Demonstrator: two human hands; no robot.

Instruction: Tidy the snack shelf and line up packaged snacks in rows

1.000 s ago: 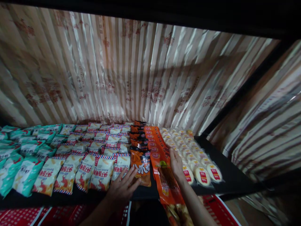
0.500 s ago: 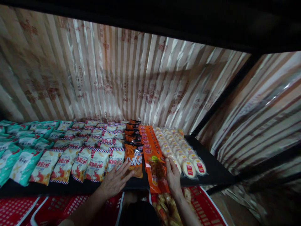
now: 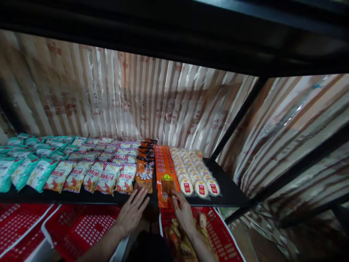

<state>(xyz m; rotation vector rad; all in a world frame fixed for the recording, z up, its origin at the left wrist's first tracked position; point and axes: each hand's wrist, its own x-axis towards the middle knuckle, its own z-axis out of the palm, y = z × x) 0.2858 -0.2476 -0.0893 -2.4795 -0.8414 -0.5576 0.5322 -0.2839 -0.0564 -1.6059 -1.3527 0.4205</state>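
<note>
My left hand (image 3: pixel 132 211) is open, its fingers spread at the shelf's front edge. Its fingertips are just below an orange and black snack bag (image 3: pixel 144 176). My right hand (image 3: pixel 182 211) has its fingers bent onto the lower right side of an orange snack packet (image 3: pixel 160 196) with brown sticks showing through its window. This packet is the front one of an overlapping orange row (image 3: pixel 161 160), and its bottom end sticks out past the shelf edge. Just right of the row lie round white packaged snacks (image 3: pixel 187 187) with red labels.
White and red snack bags (image 3: pixel 105 178) and teal bags (image 3: pixel 40 174) fill the left of the black shelf (image 3: pixel 226 182). Below are red baskets (image 3: pixel 89 225); one holds gold-wrapped packs (image 3: pixel 177 240). A dark frame post (image 3: pixel 240 116) rises at right, and striped sheeting (image 3: pixel 136 98) hangs behind.
My view has shifted right and up. My left hand has drawn back from the orange and black bag to the shelf edge. My right hand has slid down the orange packet's right side.
</note>
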